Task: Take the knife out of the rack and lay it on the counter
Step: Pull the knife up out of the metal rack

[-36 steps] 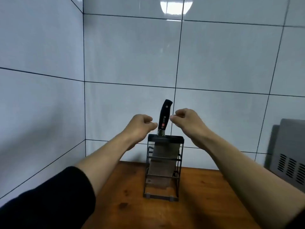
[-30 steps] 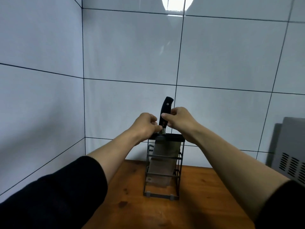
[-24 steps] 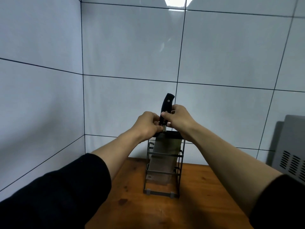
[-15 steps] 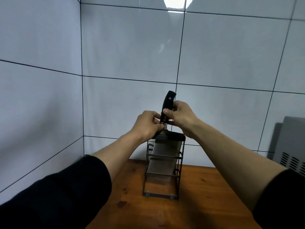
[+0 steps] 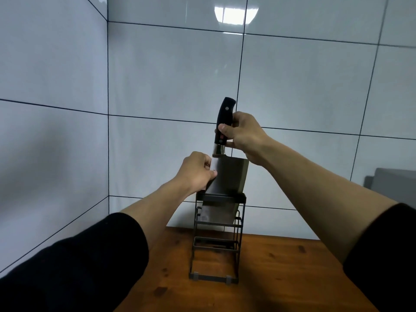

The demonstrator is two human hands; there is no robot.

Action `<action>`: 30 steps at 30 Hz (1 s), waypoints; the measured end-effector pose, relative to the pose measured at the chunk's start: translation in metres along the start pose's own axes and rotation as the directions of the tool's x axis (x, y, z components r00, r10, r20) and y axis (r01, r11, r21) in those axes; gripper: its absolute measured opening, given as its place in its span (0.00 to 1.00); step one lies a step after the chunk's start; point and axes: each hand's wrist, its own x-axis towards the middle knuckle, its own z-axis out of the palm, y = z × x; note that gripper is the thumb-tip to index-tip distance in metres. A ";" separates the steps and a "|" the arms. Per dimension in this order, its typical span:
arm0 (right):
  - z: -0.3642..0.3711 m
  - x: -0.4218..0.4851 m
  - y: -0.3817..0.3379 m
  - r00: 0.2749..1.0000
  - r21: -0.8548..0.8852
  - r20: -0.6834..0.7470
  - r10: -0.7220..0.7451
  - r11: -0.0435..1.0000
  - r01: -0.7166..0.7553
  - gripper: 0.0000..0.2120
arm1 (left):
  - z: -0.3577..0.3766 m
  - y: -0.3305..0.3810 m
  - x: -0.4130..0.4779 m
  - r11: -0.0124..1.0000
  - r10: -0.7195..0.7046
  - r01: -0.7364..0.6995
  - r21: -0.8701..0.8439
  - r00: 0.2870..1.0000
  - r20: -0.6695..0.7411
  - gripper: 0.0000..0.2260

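Note:
A cleaver-style knife [image 5: 227,174] with a black handle and broad steel blade stands upright, half raised out of a black wire rack [image 5: 216,242]. My right hand [image 5: 243,136] is closed around the handle. My left hand [image 5: 198,172] pinches the blade's upper left edge above the rack's top. The lower part of the blade is still inside the rack, seen through its bars. The rack stands on a brown wooden counter [image 5: 281,278].
White tiled walls with dark grout close in on the left and behind the rack, forming a corner [image 5: 108,154]. A grey appliance [image 5: 391,183] stands at the right edge. My dark sleeves fill the lower corners.
Both hands closed in on the knife, the right taking the handle. The knife has risen about half its blade length out of the rack, and my left hand now holds the blade.

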 end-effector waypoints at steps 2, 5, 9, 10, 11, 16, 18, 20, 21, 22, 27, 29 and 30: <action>-0.004 0.002 -0.009 1.000 -0.008 -0.001 -0.018 1.000 0.018 0.13 | -0.004 0.006 0.002 1.000 0.014 -0.014 0.000 1.000 -0.015 0.09; -0.010 0.005 -0.021 0.999 0.000 -0.008 -0.047 0.999 0.047 0.13 | -0.011 0.017 0.003 0.999 0.037 -0.038 -0.015 0.999 -0.034 0.09; -0.016 0.007 -0.039 0.996 0.019 -0.013 -0.084 0.996 0.085 0.09 | -0.019 0.030 0.005 0.995 0.036 -0.041 -0.093 0.998 -0.058 0.08; -0.017 0.007 -0.043 0.995 0.023 -0.012 -0.096 0.995 0.097 0.07 | -0.021 0.032 0.006 0.993 0.041 -0.049 -0.107 0.997 -0.071 0.08; -0.019 0.007 -0.048 0.994 0.030 -0.011 -0.108 0.994 0.109 0.07 | -0.022 0.035 0.006 0.991 0.047 -0.058 -0.123 0.995 -0.093 0.08; -0.022 0.004 -0.067 0.980 0.081 -0.023 -0.196 0.977 0.197 0.05 | -0.028 0.043 0.006 0.965 0.042 -0.093 -0.243 0.977 -0.209 0.09; -0.020 -0.001 -0.071 0.968 0.074 -0.037 -0.249 0.965 0.251 0.05 | -0.031 0.044 0.004 0.956 0.031 -0.097 -0.276 0.972 -0.234 0.04; -0.015 -0.009 -0.073 0.949 0.062 -0.045 -0.313 0.947 0.316 0.08 | -0.037 0.044 0.001 0.951 -0.025 -0.056 -0.303 0.965 -0.259 0.05; -0.011 -0.014 -0.074 0.938 0.056 -0.042 -0.345 0.936 0.347 0.09 | -0.041 0.043 0.000 0.936 -0.084 -0.013 -0.351 0.962 -0.260 0.07; -0.007 -0.018 -0.075 0.927 0.049 -0.035 -0.373 0.926 0.374 0.10 | -0.045 0.042 -0.001 0.909 -0.157 0.044 -0.415 0.957 -0.243 0.08; 0.014 -0.039 -0.074 0.896 0.001 0.065 -0.439 0.898 0.440 0.13 | -0.063 0.038 -0.010 0.615 -0.362 0.250 -0.748 0.932 0.013 0.17; 0.021 -0.046 -0.072 0.890 -0.021 0.112 -0.441 0.895 0.446 0.13 | -0.073 0.037 -0.013 0.477 -0.331 0.224 -0.850 0.942 0.062 0.14; 0.025 -0.049 -0.070 0.888 -0.025 0.126 -0.443 0.893 0.449 0.13 | -0.078 0.034 -0.013 0.419 -0.320 0.214 -0.883 0.944 0.077 0.16</action>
